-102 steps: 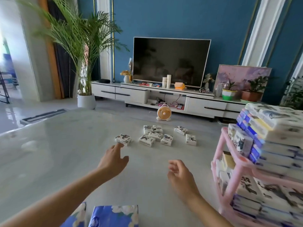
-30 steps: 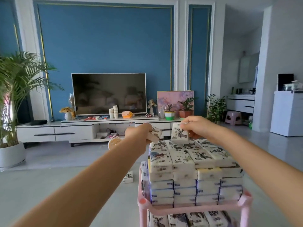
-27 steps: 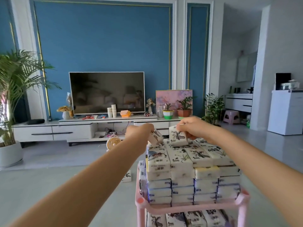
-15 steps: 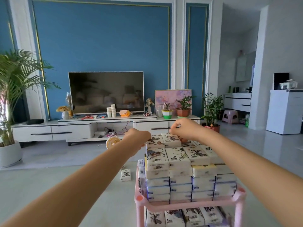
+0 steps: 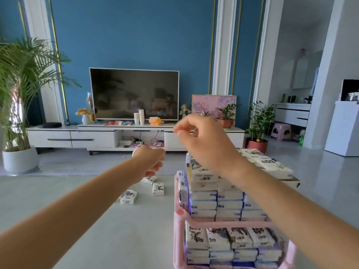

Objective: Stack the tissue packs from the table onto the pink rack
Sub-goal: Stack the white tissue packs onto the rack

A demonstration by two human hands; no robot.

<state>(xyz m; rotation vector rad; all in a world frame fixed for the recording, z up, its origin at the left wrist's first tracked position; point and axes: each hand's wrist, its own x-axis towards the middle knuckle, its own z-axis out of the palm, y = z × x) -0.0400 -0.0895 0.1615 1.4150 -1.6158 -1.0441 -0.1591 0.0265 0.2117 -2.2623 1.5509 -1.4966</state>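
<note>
The pink rack [image 5: 179, 216] stands at the right on the pale table [image 5: 81, 200], its shelves packed with white tissue packs. A tall stack of packs [image 5: 206, 202] fills its top shelf. My right hand [image 5: 204, 141] hovers above that stack with loosely curled fingers and holds nothing. My left hand [image 5: 150, 162] is a closed fist left of the stack and is empty. Three loose tissue packs lie on the table beyond it: one upright [image 5: 158, 189], one nearer [image 5: 129, 197], and one partly behind my left hand [image 5: 149, 179].
Across the floor stand a white TV cabinet [image 5: 77, 137] with a dark television [image 5: 134, 94], a potted palm [image 5: 19, 158] at the left, potted plants [image 5: 258, 133], a pink stool [image 5: 280, 131] and a white counter [image 5: 343, 129] at the right.
Both hands set their tissue packs down on top of the stack and let go. My right hand has lifted above the stack, and my left hand has drawn back to the left.
</note>
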